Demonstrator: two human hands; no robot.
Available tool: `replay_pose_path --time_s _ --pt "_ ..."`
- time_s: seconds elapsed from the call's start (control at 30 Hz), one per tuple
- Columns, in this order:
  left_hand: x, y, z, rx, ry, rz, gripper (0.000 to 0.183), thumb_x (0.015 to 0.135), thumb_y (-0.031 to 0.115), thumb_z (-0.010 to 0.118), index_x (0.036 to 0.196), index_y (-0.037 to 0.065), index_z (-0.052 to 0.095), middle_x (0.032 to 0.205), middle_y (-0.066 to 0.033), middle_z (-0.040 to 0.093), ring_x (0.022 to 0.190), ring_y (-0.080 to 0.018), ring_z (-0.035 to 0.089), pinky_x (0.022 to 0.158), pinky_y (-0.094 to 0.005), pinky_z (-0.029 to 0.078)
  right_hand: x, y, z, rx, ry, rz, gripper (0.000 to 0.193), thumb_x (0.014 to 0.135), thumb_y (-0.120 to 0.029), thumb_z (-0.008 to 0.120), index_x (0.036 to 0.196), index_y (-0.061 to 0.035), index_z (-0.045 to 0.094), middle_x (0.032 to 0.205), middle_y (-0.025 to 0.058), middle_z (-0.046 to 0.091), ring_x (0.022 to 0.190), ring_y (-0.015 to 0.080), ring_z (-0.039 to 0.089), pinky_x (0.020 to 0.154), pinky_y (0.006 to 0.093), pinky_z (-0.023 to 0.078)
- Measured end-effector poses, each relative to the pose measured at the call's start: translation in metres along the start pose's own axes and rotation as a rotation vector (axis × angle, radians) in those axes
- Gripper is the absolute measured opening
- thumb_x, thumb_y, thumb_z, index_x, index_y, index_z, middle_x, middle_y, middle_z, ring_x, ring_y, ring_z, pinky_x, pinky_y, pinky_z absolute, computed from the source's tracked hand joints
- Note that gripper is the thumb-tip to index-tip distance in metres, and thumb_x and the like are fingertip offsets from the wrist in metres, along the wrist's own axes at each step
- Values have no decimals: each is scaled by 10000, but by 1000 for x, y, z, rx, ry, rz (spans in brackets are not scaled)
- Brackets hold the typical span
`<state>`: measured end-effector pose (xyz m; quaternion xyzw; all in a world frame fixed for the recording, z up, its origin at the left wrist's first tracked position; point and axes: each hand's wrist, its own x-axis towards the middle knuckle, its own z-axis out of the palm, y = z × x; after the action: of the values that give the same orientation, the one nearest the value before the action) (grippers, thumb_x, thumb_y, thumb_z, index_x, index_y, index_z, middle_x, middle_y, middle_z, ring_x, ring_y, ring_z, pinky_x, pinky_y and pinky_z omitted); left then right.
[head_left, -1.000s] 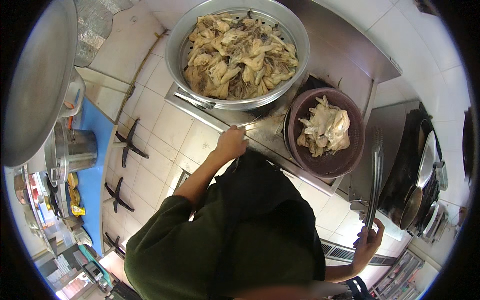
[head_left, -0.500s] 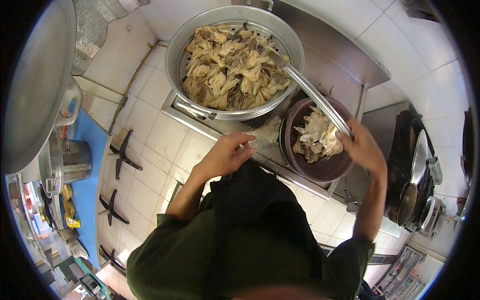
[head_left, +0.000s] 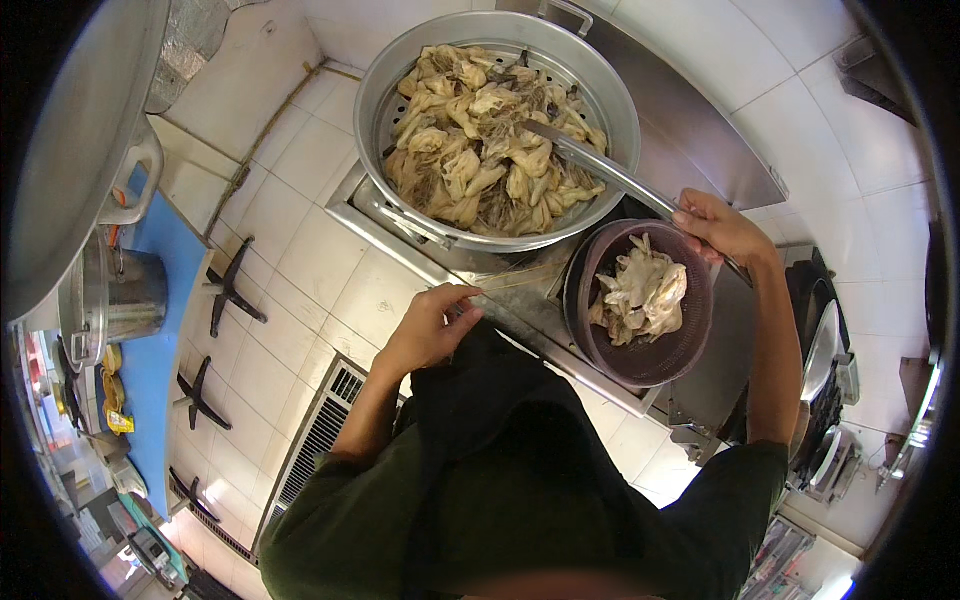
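While one far pot (head_left: pixel 612 105) is overhung by tongs (head_left: pixel 620 176) gripped in the right hand (head_left: pixel 728 232), what the left hand (head_left: pixel 428 328) pinches cannot be told.

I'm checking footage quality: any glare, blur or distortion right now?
Head view: wall tiles curve near the rim; head view: floor glares white beside the right sleeve; head view: pinkish smear blurs the bottom edge, but the left hand looks fairly sharp.

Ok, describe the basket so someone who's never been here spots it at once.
Find the big silver pan at the top of the view. Down and right of it, near the right hand, sits the basket, holding a small pile of pale meat. Its purplish-brown colour and smaller size set it apart from the pan.
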<state>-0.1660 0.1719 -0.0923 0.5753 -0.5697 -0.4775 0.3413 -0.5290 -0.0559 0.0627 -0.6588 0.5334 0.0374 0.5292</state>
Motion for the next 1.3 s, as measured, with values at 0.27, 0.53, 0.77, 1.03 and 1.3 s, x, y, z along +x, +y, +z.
replay_pose_path --time_s 0.27,0.53,0.77,1.03,1.3 --pt "23 7 16 -49 -89 89 318 945 134 720 1225 -8 671 881 -103 683 671 -138 600 634 -301 513 47 -8 7 124 -63 -10 262 1044 -293 599 918 -64 590 599 -15 510 392 38 404 334 206 301" --pt "24 28 21 -170 -127 102 320 981 166 699 1238 -20 661 870 -47 661 699 -91 565 640 -261 490 8 30 56 377 51 -124 234 1020 -244 637 876 -68 584 598 -14 508 391 44 410 341 202 310" --pt "61 70 54 -652 107 82 394 1028 200 645 1348 -22 583 1069 -68 688 854 -92 612 748 -247 506 -46 75 142 582 317 -301 232 1043 -238 615 895 -63 585 597 -24 527 406 46 435 356 220 319" --pt "113 106 104 -1056 -230 71 373 1043 288 619 1305 23 617 1181 -80 705 897 -156 661 808 -299 511 -120 125 226 677 739 -359 222 1046 -204 615 887 -52 583 575 -49 498 468 20 431 409 213 309" --pt "115 109 158 -1196 -529 -48 166 1002 108 603 1154 65 657 1031 -61 712 939 -213 701 837 -352 511 -161 178 267 545 1017 -303 190 1005 -143 657 879 -6 620 575 -19 533 495 50 468 455 247 362"
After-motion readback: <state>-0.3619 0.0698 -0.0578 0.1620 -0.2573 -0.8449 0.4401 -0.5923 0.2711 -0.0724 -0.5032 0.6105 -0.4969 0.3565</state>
